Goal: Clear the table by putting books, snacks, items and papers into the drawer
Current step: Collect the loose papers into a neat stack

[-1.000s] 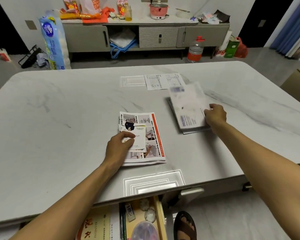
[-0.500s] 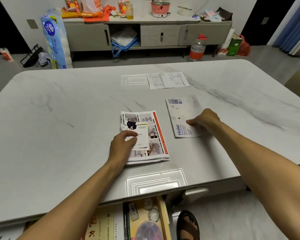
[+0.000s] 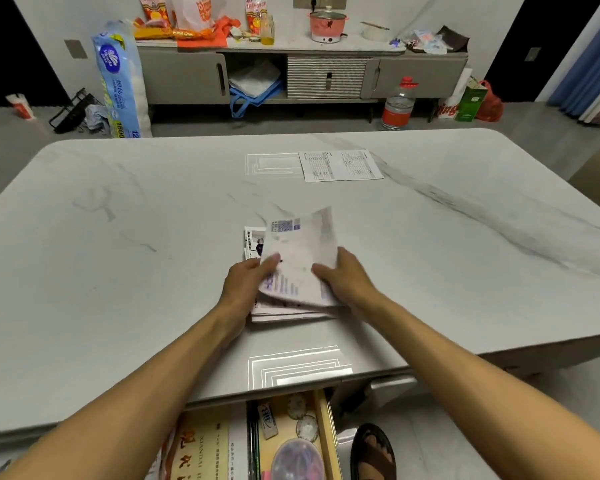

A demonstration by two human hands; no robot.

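- My left hand [image 3: 246, 284] is at the left edge of the white leaflet [image 3: 300, 261]. The thumb lies over the top of it; the other fingers are tucked out of sight beneath, so it looks like a pinch.
- My right hand [image 3: 347, 279] grips the same leaflet by its right side, thumb pressed on the printed face and the remaining fingers hidden behind the paper.
- The leaflet is blurred, tilted up off the surface, and sits directly over the brochure pile [image 3: 291, 312].
- That pile lies flat on the marble-look table [image 3: 118, 271], near the front edge and roughly in the middle.
- A printed sheet [image 3: 340, 165] lies flat well apart from the pile, towards the far side of the table.
- The drawer [image 3: 326, 431] is pulled open below the front edge. It holds a yellow-covered book [image 3: 201, 445] on the left and a round clear-lidded tub [image 3: 297, 459] on the right.
- My sandalled foot [image 3: 373, 452] is on the floor just beside the drawer.
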